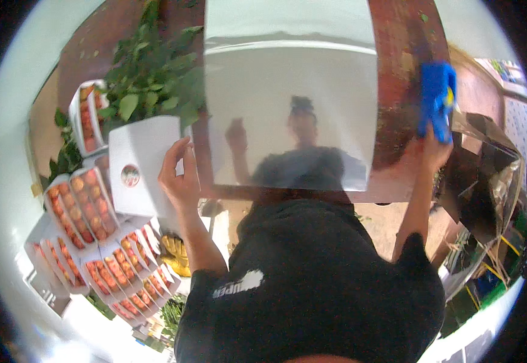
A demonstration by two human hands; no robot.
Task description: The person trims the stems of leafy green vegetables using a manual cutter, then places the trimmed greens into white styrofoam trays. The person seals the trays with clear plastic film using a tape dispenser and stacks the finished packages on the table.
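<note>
My left hand is raised at the left, in front of a white box with a round printed sticker; its thumb and fingers are curled with a gap between them. Whether it holds something thin or clear I cannot tell. At the right, my right hand grips a blue handheld tool with a yellow part, perhaps a tape dispenser. Between my hands a glossy, reflective sheet lies on the reddish-brown table. Leafy green stems lie just left of the sheet.
Stacked packs of red-orange round items stand at the left, with a yellow glove near them. On the right, below the table's edge, hangs a brown and clear plastic bag. Green crates with yellow straps are at the lower right.
</note>
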